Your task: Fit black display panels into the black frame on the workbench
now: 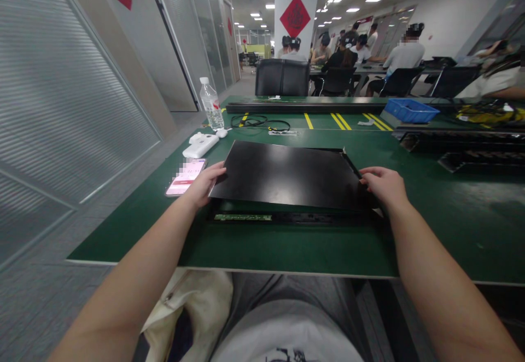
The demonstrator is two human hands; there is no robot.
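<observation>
A thin black display panel (287,173) is tilted over the green table in front of me. My left hand (206,183) grips its left edge, fingers mostly hidden behind it. At the other side my right hand (383,184) pinches near the right edge, by a dark frame strip (351,165). Below the panel's near edge lies a dark strip with a green circuit board (243,217) on it. Whether this strip is joined to the panel I cannot tell.
Left of the panel lie a lit phone (186,179) and a white power bank (200,145); a water bottle (211,105) stands behind. Black cable (258,123), a blue bin (410,111) and dark panel stacks (471,142) are farther back. People sit beyond the table (287,255).
</observation>
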